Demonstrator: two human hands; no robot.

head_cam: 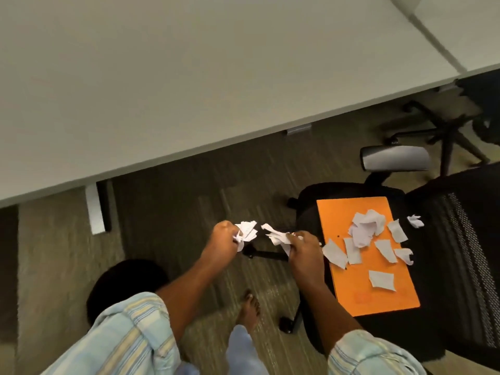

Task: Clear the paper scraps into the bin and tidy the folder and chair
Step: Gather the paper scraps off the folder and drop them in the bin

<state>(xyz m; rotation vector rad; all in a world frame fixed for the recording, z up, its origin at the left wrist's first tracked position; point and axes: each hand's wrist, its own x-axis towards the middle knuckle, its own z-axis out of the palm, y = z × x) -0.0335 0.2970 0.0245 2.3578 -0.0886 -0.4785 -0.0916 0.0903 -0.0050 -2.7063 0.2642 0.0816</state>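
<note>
Clutching crumpled paper scraps (247, 230), both hands, left hand (223, 243) and right hand (304, 247), are closing tight; light, flimsy pieces are probably needing bunching from above off the orange folder (349, 288).

Looks like an office; long white desk (189, 77) on metal legs (94, 209) over striped grey carpet (189, 185); 2 black swivel chairs, 1 mesh-backed (460, 253), another on castors (446, 131) under the desk.
</note>
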